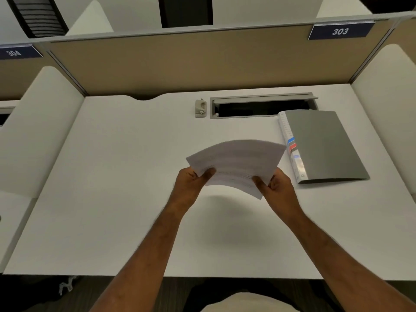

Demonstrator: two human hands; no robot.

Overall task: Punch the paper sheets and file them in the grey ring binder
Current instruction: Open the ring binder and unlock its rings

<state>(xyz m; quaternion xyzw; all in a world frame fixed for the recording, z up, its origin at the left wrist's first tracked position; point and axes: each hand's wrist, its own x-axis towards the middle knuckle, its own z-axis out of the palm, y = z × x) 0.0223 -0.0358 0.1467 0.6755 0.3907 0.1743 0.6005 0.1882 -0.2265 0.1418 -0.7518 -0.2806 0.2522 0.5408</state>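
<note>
While both hands hold them above the desk (112, 199), the sheets (236, 163) bow upward near the middle of the view, blurred, with faint print lines on top. At 9 o'clock of the stack the left hand (191, 183) pinches the near left corner, thumb on top and fingers beneath. At 3 o'clock the right hand (279, 188) pinches the near right edge the same way. A soft shadow lies on the desk below the stack, so the paper is clear of the surface.

At 2 o'clock from the sheets the binder (324, 145) lies flat and closed on the desk, its labelled spine facing the stack, just beside the paper's far right corner. At 12 o'clock, well apart from the sheets, the punch (200, 108) sits by the left end of an open cable slot (261, 106). A tan partition (180, 64) behind carries a plate (340, 31) reading 303.
</note>
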